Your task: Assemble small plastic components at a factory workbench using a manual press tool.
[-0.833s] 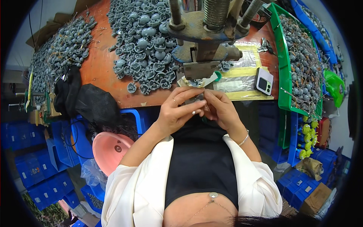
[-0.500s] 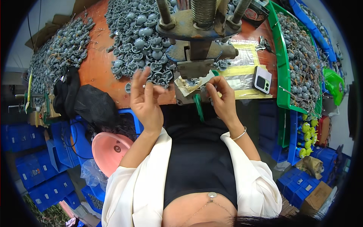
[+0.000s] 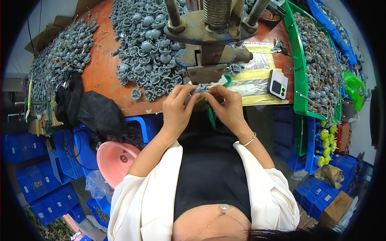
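Observation:
Both hands meet at the front of the table, just below the metal head of a press point(image 3: 207, 73). A small grey plastic part point(image 3: 202, 87) shows under that head, between my fingertips. My left hand point(image 3: 177, 107) pinches at its left side with thumb and forefinger. From the right, my right hand point(image 3: 228, 107) is closed in a pinch close to the same part; what sits in those fingertips is too small to make out. Beyond my left hand spreads a heap of grey half-round plastic shells point(image 3: 148, 52). A green handle or loop point(image 3: 211, 115) hangs below my hands.
On the right lie a phone point(image 3: 278, 85), keys point(image 3: 277, 46) and a green tray point(image 3: 298, 88) of grey balls with thin wires. More wired balls point(image 3: 68, 50) are piled at the left. A black bag point(image 3: 100, 110) and pink basin point(image 3: 106, 160) are near my left arm.
My left hand, raised with fingers spread near the shells, has moved right and closed beneath the press. My right hand has shifted slightly left, and the fingertips now nearly meet.

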{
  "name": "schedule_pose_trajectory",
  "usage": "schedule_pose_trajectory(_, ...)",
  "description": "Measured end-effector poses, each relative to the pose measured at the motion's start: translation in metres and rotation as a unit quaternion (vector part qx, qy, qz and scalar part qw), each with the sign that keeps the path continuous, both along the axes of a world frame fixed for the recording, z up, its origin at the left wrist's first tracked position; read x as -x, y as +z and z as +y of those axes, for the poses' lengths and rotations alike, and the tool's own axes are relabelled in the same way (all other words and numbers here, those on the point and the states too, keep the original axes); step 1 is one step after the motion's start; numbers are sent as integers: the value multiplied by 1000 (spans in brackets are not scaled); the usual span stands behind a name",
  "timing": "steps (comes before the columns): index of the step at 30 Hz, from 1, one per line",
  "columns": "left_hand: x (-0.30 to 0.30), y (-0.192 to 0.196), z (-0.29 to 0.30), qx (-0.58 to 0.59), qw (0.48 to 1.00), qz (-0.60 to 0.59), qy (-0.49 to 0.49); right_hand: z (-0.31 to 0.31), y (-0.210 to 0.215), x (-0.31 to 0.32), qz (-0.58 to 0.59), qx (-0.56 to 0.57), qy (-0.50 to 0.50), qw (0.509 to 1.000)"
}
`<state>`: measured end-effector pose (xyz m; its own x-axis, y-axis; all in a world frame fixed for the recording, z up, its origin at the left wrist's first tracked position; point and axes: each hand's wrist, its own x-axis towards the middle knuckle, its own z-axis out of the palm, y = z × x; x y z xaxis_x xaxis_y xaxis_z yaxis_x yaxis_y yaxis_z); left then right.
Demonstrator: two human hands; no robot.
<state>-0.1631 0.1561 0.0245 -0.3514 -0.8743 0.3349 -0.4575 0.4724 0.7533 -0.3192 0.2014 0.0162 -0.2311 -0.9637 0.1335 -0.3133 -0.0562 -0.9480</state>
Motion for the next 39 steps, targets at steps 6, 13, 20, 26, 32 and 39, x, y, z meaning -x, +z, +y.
schedule_pose_trajectory(6,5,-2,-9,-4,1000,-17,-4,-2,5,-3,244,55,-39,967)
schedule_pose_trajectory(13,0,3,-21,22,998,-26,-61,-3,20,11,206,-5,0,979)
schedule_pose_trajectory(20,7,-6,-10,28,1000,4,7,-74,60,86,-17,110,-79,991)
schedule_pose_trajectory(26,9,-5,-9,37,999,-15,10,-123,133,82,-145,198,97,965)
schedule_pose_trajectory(32,6,-3,-4,27,999,-21,27,14,128,23,87,401,-54,910)
schedule_pose_trajectory(39,6,3,-6,55,997,-47,-8,58,103,37,228,394,82,887)
